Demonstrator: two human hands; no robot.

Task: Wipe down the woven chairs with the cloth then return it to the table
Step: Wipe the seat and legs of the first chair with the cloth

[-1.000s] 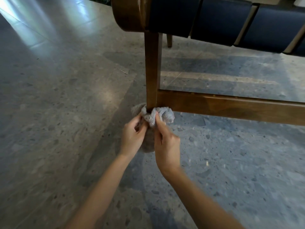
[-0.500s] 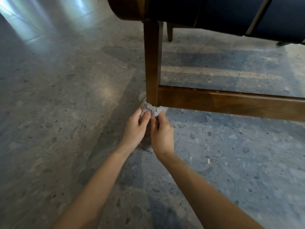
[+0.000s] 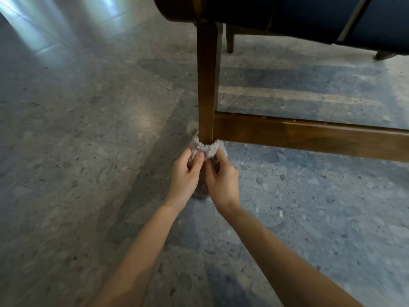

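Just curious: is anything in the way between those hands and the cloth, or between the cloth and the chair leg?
Nothing visible. The left hand and right hand both pinch the crumpled pale grey cloth directly, and it wraps against the foot of the brown wooden chair leg.

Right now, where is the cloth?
In the head view the cloth sits near the centre, bunched around the foot of the chair leg, beside the crossbar, pinched by the left hand and right hand.
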